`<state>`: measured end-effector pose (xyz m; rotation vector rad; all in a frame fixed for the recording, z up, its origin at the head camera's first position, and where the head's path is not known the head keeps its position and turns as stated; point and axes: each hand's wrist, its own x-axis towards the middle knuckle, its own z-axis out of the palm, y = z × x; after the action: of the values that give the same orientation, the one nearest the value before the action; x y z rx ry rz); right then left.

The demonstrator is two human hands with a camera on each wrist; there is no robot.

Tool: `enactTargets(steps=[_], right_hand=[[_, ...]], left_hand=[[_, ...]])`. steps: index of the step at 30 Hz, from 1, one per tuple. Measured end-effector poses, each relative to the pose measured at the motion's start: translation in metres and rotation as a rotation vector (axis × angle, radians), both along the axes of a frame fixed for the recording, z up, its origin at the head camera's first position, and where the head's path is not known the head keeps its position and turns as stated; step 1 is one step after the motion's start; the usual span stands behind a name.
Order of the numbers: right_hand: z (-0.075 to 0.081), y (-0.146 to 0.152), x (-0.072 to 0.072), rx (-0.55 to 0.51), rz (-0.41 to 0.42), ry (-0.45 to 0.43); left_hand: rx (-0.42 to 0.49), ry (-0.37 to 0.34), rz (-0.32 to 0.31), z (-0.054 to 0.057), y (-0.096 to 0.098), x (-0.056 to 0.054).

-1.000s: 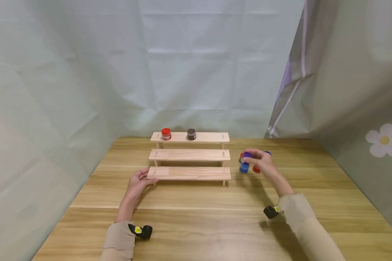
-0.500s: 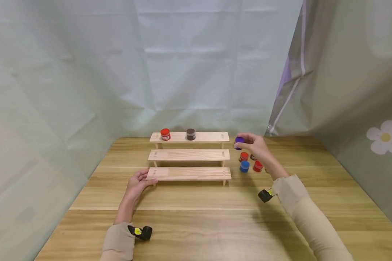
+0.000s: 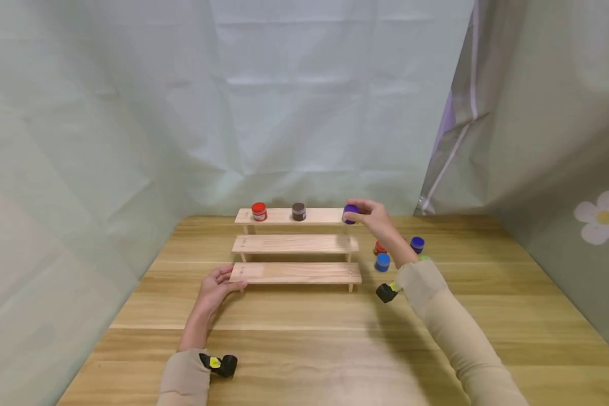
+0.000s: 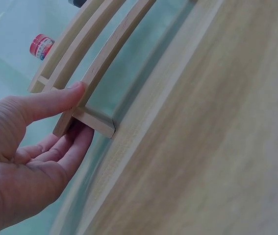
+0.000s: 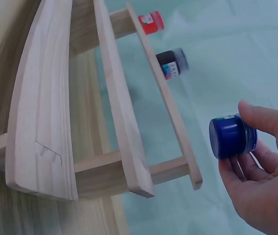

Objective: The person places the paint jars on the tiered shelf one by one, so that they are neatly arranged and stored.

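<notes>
- Wood-grained tabletop (image 3: 304, 344) runs beneath everything, and we take the one wooden stand (image 3: 294, 243), with its three stepped boards, as our landmark.
- Nearest us, in front of the stand, we count two small black cameras (image 3: 226, 365), one at each of two beige sleeves (image 3: 185, 372).
- Our left hand (image 3: 216, 288) pinches the left end of the stand's lowest board (image 3: 294, 273). We judge that a tug or lift here could tip the stand and send jars rolling.
- On the table right of the stand we count three jars: one red jar (image 3: 379, 247), one light blue jar (image 3: 382, 262), one dark blue jar (image 3: 417, 244). A sliver of green shows by the sleeve; our arm may hide more, and if it dipped it could knock these.
- Over the right end of the stand's top board (image 3: 322, 215), our right hand (image 3: 378, 219) holds one violet-blue jar (image 3: 349, 214) between thumb and fingers, apart from the wood. Released too near that end, or tilted, it could topple off.
- Upright on that board are one red-lidded jar (image 3: 259, 211), toward the left end, and one dark jar (image 3: 298, 211), near the middle; a sideways bump could shift them.
- Behind the stand hangs a pale curtain (image 3: 304, 113).
</notes>
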<state>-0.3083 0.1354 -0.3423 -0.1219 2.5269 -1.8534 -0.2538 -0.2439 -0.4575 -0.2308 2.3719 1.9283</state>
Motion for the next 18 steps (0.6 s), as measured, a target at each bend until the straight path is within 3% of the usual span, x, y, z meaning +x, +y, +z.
enactTargets(steps=[8,18], right_hand=[[-0.008,-0.002,-0.008,0.027,-0.002,0.046],[-0.011,-0.020,-0.020,0.048,0.021,0.047]], left_hand=[[0.024,0.018,-0.022,-0.006,0.006,0.000],[0.029,0.021,0.012,-0.005,0.001,0.004]])
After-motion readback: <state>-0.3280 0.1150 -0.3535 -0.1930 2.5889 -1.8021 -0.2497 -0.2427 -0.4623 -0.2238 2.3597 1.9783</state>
